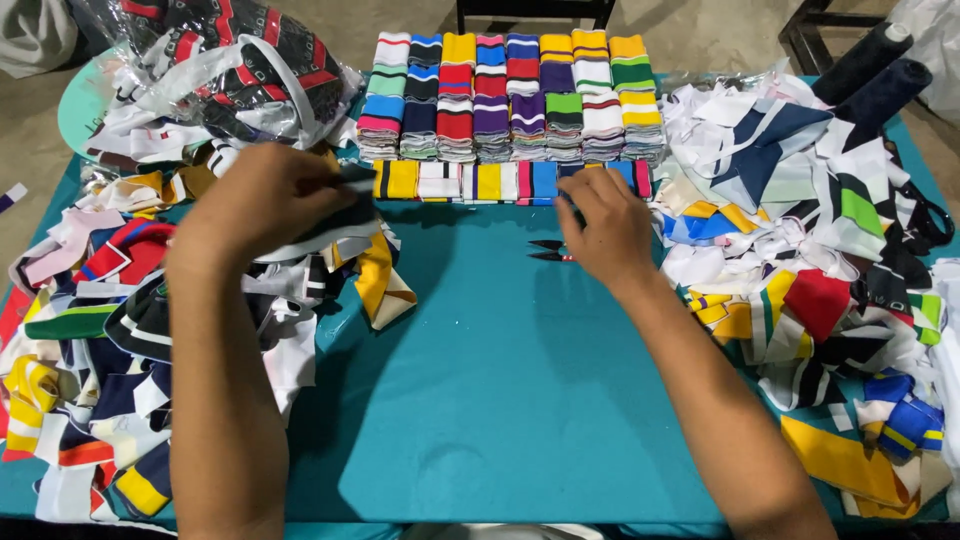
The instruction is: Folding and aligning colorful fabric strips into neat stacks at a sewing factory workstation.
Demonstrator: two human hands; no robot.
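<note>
Black-and-white fabric strip (335,215) in left hand (262,200), scissors (548,250) under right hand (605,230)

A teal surface (500,400) stands on a bare grey floor (700,35); dark chair legs (535,12) rise behind it, evenly lit.

Teal table cover (500,400) fills the middle. At 12 o'clock: neat stacks of folded striped knit bands (510,95), several columns side by side, with a flat row of more bands (500,181) touching their near edge. At 10 o'clock: clear plastic bag (240,60) stuffed with dark and red pieces. At 3 o'clock: loose pile of mixed striped scraps (820,250). At 1 o'clock: two dark thread cones (870,65) lying tilted by the table's corner. Bare concrete floor (700,35) beyond.
</note>
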